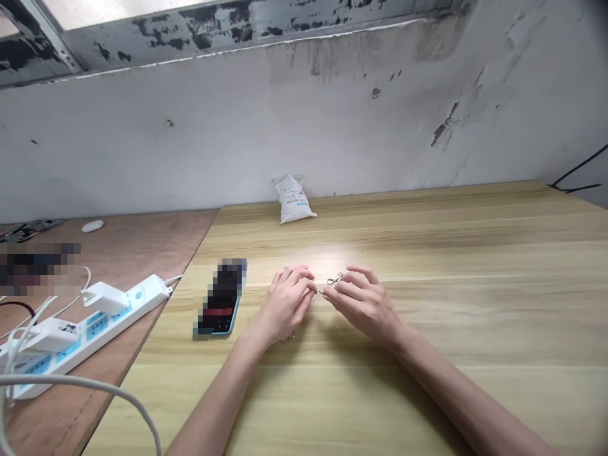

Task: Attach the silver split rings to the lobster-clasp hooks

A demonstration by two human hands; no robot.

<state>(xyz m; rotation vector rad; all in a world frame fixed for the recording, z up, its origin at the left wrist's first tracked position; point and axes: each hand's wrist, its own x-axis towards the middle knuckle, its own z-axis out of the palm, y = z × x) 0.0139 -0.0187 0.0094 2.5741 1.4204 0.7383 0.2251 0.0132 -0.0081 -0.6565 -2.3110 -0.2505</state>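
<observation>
A small metal chain [320, 292] spans the short gap between the fingertips of my two hands, over the wooden table. My left hand [289, 303] is curled, thumb and fingers pinched together at the chain's left end. My right hand [363, 304] pinches the other end, its fingers bent. A lobster clasp [334, 279] in silvery metal shows just beside the right fingertips. Below the left hand, small metal rings [287, 340] lie partly hidden. How the pieces join under my fingers cannot be made out.
Left of my hands lies a phone [221, 304] in a blue case. A white plastic packet [294, 199] with a label stands near the wall. On the lower brown board are a white power strip [95, 332] with chargers, cables [95, 381] and a white oval object [92, 226].
</observation>
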